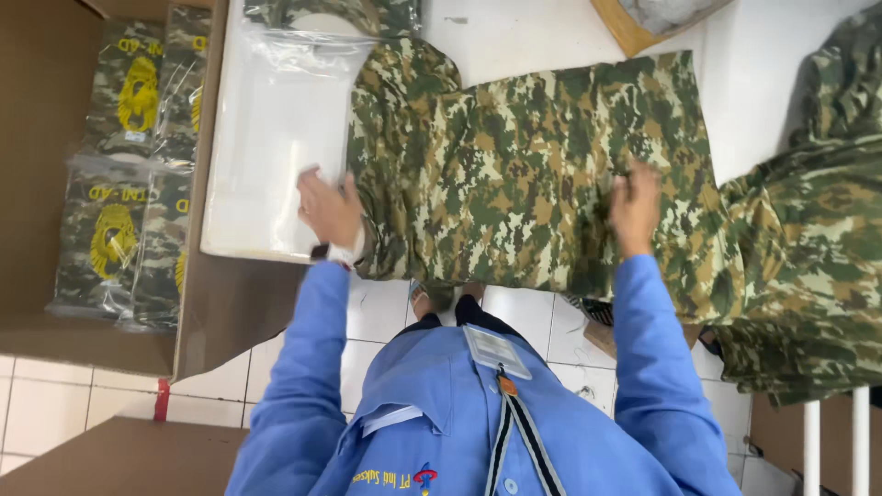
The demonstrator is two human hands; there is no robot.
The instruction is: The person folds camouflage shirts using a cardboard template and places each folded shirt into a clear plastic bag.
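Left hand (329, 209): yours, fingers spread on the camouflage garment's (533, 174) left edge.
Right hand (635, 207): pinching the cloth.
Beside: clear plastic bags (266, 138); bagged garments in the cardboard box (37, 184).

Left hand (329, 209) presses the folded garment's (533, 174) left edge, right hand (634, 207) its right side. Left of the left hand lie clear bags (266, 138), bagged garments (119, 184) in a carton beyond. Right of the right hand sits a garment pile (808, 257).
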